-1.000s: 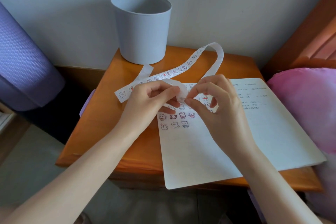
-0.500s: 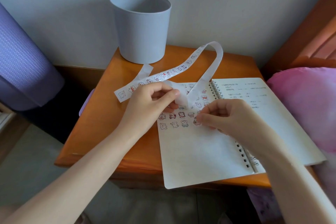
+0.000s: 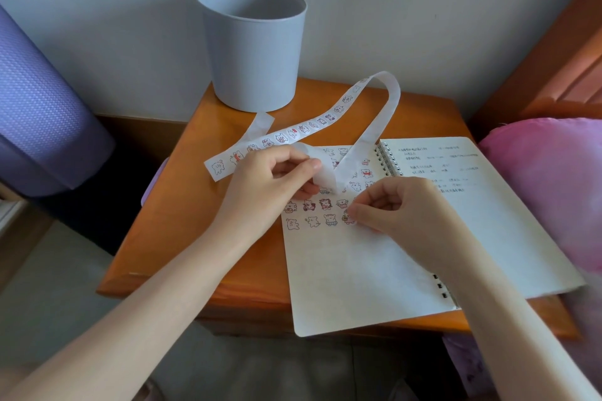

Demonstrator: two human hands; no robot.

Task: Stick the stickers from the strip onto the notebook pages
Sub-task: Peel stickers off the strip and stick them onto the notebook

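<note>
An open spiral notebook (image 3: 358,270) lies on the wooden nightstand (image 3: 195,238); its left page carries rows of small cartoon stickers. A long white sticker strip (image 3: 306,128) loops up from the page and trails left across the wood. My left hand (image 3: 270,182) pinches the strip's bent part just above the page. My right hand (image 3: 391,205), fingers curled, presses a sticker (image 3: 348,216) onto the page with its fingertips, at the right end of the lowest sticker row.
A grey plastic bin (image 3: 252,45) stands at the back of the nightstand against the wall. A purple rolled mat (image 3: 39,107) leans at the left. A pink pillow (image 3: 547,192) sits at the right, touching the notebook's right page.
My right hand left the strip with a peeled sticker, moved down to the left page and now holds it against the paper. My left hand kept its hold on the strip.
</note>
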